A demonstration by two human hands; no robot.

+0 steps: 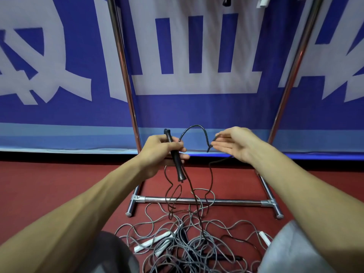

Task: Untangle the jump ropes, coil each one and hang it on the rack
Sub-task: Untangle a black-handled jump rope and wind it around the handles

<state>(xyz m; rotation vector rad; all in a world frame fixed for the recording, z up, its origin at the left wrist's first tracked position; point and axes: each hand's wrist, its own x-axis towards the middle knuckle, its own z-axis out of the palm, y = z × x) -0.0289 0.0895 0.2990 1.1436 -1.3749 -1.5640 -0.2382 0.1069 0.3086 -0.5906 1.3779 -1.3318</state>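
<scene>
My left hand (161, 150) grips a black jump-rope handle (175, 160), held nearly upright in front of the chrome rack (202, 201). Its black cord (194, 128) arches up from the handle and over to my right hand (234, 142), whose thumb and fingertips pinch the cord while the other fingers stay straight. From both hands the cord hangs down into a tangled heap of grey and black ropes (189, 243) on the red floor between my knees. White handles (151, 241) and a black handle (226, 258) lie in the heap.
The rack's two slanted chrome uprights (126, 79) rise on either side, joined by a low crossbar with feet. Behind stands a blue banner with large white characters (193, 81). Rope ends hang from the rack at the top edge (226, 1). My knees frame the heap.
</scene>
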